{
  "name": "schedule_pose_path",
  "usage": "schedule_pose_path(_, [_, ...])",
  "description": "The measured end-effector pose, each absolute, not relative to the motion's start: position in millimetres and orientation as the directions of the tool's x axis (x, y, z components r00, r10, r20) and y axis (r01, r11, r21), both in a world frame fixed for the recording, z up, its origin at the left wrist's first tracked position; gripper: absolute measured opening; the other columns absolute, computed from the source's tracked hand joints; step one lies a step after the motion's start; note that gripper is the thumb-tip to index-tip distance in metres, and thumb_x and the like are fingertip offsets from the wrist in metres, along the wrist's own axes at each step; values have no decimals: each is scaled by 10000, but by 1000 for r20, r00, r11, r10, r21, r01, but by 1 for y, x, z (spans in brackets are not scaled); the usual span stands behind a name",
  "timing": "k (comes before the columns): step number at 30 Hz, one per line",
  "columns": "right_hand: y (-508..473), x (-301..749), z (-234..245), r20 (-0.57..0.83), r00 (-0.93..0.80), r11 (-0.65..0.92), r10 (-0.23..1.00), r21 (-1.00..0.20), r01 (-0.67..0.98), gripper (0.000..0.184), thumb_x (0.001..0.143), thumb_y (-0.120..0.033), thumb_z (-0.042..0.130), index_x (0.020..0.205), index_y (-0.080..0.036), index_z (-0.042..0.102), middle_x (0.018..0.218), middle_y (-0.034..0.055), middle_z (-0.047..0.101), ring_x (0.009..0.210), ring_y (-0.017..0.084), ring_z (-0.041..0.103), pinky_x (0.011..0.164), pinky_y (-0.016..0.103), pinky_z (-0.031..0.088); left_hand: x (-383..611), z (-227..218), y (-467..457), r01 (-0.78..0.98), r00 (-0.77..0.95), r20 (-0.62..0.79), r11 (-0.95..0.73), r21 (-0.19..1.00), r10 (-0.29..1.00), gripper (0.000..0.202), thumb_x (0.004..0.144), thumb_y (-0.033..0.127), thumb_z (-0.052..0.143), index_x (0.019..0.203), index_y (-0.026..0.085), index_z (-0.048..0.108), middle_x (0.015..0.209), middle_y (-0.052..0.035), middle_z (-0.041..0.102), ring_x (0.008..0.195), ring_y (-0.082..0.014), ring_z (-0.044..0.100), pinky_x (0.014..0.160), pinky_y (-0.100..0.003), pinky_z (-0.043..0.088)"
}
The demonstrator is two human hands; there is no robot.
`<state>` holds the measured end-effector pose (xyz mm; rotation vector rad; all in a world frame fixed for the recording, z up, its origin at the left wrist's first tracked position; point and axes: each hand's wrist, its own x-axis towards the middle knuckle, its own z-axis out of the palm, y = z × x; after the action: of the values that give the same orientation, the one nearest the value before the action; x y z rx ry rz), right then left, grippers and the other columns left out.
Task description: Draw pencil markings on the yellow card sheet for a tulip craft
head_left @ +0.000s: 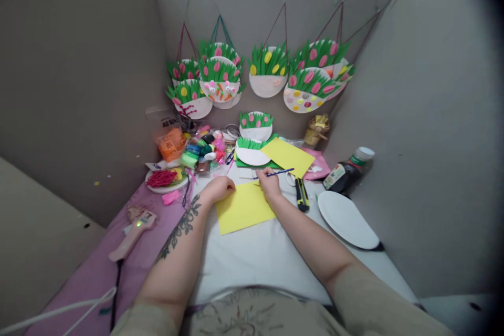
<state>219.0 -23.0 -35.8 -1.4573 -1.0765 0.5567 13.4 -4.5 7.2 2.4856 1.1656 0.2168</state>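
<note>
A sheet of yellow paper [246,212] lies in front of me on the white table cover. My left hand [221,189] is closed at its upper left corner, fingers curled down and pinching or pressing the paper. My right hand [269,185] is at the upper right edge of the sheet, gripping a dark blue pencil [286,171] whose back end sticks out to the right. A second yellow sheet [289,156] lies just beyond, partly over green paper and beside a white half plate with green paper grass [254,152].
Right of me are a yellow-black utility knife [302,195], a white paper plate [348,219] and a dark bottle [348,169]. At left lie a pink glue gun [136,233], a plate with red yarn [167,178] and packets of modelling clay [202,152]. Flower-basket plates [269,84] hang behind.
</note>
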Motion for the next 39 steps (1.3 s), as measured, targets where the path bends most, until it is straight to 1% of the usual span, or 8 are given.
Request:
schedule_pose_path(4, [-20,234,-31,199,485,99,852,-969,224,334,733,-506,521,605,-238,368,445,-69,383,451,128,386,456,245,331,9,11,-5,810,506,8,-478,339,863,271,775,173,477,895,136,717,954,-129,699,871,-217,623,779,-283,452])
schedule_pose_path(8, [-20,251,-21,138,523,60,841,-985,164,316,744,-513,523,658,-228,421,487,-54,478,430,112,404,408,221,302,1,13,-1,865,419,-7,-397,306,908,269,802,181,460,905,141,705,961,-131,697,852,-207,627,754,-266,453])
schedule_pose_path(15, [-40,238,-17,50,421,4,906,-994,108,347,771,-545,498,658,-221,451,471,-24,525,411,118,457,374,214,330,-2,14,0,827,484,-31,-445,343,875,232,745,177,530,884,159,714,910,-97,713,806,-202,633,705,-252,452])
schedule_pose_path(18, [-51,224,-15,73,346,27,935,-990,136,349,751,-545,546,662,-211,494,528,-9,575,458,121,491,388,202,337,1,13,-1,786,538,-18,-494,371,842,226,728,194,559,887,161,716,900,-83,715,796,-198,629,701,-252,453])
schedule_pose_path(21, [-56,216,-11,109,256,67,961,-984,167,314,733,-505,583,671,-212,490,509,-29,545,452,114,467,393,196,323,3,13,-1,752,578,8,-537,381,816,223,727,202,563,880,152,718,883,-89,712,787,-204,623,710,-266,453])
schedule_pose_path(27, [-47,205,-13,145,69,123,987,-959,254,192,687,-351,578,678,-222,436,508,-57,503,444,112,434,428,210,326,13,11,-4,650,686,48,-641,408,726,241,732,168,530,866,172,730,889,-66,711,825,-182,614,767,-244,443])
schedule_pose_path(30, [-40,202,-18,239,85,197,967,-919,343,175,626,-272,577,601,-215,413,512,-70,416,480,104,391,456,211,296,17,7,-5,609,726,38,-668,428,687,256,719,143,530,861,182,739,913,-57,715,850,-175,618,783,-228,443])
schedule_pose_path(39, [-37,202,-33,296,163,206,941,-884,420,270,689,-336,570,560,-211,368,525,-65,375,538,115,367,511,229,290,16,-2,-1,607,727,12,-651,455,686,284,720,145,516,889,185,741,909,-45,735,809,-174,644,751,-229,454])
